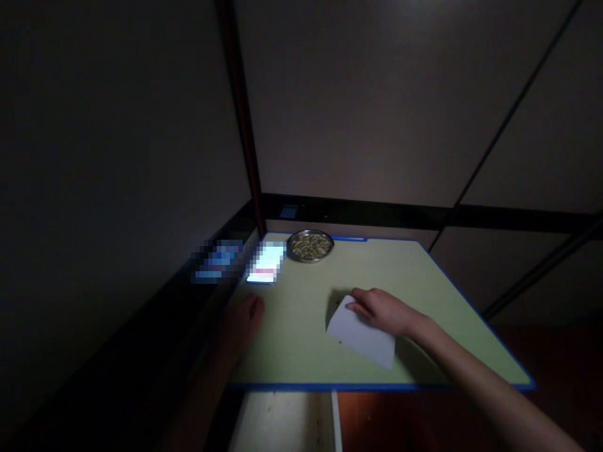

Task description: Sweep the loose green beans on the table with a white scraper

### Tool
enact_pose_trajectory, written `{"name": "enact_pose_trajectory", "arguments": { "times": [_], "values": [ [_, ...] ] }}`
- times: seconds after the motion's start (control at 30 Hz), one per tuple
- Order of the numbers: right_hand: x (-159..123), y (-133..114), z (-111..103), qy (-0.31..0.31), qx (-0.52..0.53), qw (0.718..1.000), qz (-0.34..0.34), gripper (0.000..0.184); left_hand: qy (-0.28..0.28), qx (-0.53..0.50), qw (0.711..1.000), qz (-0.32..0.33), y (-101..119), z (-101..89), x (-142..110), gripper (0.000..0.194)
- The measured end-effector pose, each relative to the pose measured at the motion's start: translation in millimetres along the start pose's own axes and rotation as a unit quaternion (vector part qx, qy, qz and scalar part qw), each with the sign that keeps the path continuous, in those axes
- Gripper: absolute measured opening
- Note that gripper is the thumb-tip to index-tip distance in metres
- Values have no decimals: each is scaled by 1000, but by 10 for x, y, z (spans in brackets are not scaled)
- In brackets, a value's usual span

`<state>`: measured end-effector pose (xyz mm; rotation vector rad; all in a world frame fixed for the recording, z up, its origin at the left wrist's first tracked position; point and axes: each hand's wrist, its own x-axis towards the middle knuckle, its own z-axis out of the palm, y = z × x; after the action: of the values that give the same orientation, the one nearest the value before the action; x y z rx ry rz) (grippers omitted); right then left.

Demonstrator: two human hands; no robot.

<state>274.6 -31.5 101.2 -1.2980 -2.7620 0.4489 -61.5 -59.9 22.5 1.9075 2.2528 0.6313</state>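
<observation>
My right hand pinches the upper edge of a white card, which is tilted with its lower edge close to the tabletop. Small dark specks lie on the pale green table beside the card. At the table's left side rests my left hand, in shadow, its fingers curled in a loose fist with nothing visible in them. A round metal plate stands at the back of the table, covered with small greenish and whitish pieces too small to name.
A lit phone, its screen blurred out, lies left of the plate, just beyond my left hand. Walls with a dark band rise behind and to the left. Below the blue front edge, an open drawer sticks out.
</observation>
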Motion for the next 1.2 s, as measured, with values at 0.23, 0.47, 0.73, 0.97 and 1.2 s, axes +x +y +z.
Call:
{"name": "enact_pose_trajectory", "arguments": {
  "times": [0.23,0.47,0.73,0.97,1.2],
  "values": [
    [125,-89,2,13,-24,1000,-15,31,8,14,1000,3,-23,21,-1,31],
    [54,-165,-119,33,-84,995,-48,41,13,-1,1000,3,-27,30,10,30],
    [72,-373,-184,33,-118,984,-131,49,-1,-11,1000,-19,32,-31,-17,31],
    [75,-372,-149,32,-108,982,-152,48,-2,-11,1000,-7,-14,3,-10,33],
    [104,-259,-151,40,-105,985,-128,46,4,-18,1000,-2,-34,30,3,32]
  ]
}}
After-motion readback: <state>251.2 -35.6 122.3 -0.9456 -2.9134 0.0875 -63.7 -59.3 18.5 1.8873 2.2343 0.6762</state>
